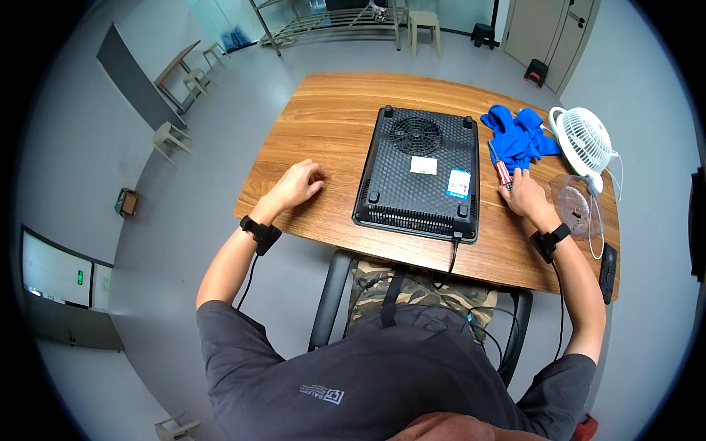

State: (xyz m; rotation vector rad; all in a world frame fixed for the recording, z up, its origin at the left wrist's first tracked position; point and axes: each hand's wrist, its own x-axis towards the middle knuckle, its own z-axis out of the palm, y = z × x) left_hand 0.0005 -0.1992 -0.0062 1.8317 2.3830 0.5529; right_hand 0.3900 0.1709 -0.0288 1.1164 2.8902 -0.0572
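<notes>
A black induction cooker (pixel 397 173) lies upside down on the table, its fan grille, feet and labels facing up. My left hand (pixel 296 185) rests on the wood to its left, fingers loosely curled with a gap to the thumb, holding nothing visible. Beside the fingertips are tiny bits (pixel 329 187), too small to name. On the right, my right hand (pixel 526 195) closes on the handle of a screwdriver (pixel 503 173) with red and white stripes. The tool lies against a crumpled blue cloth (pixel 515 136), its shaft pointing away from me.
A white fan (pixel 585 140) stands at the right edge, beside a clear plastic container (pixel 573 208) and a dark flat object (pixel 608 273). The cooker's cord (pixel 454 257) drops over the table's front edge (pixel 323 239). Stools (pixel 424 28) and a metal rack (pixel 334 29) are farther back.
</notes>
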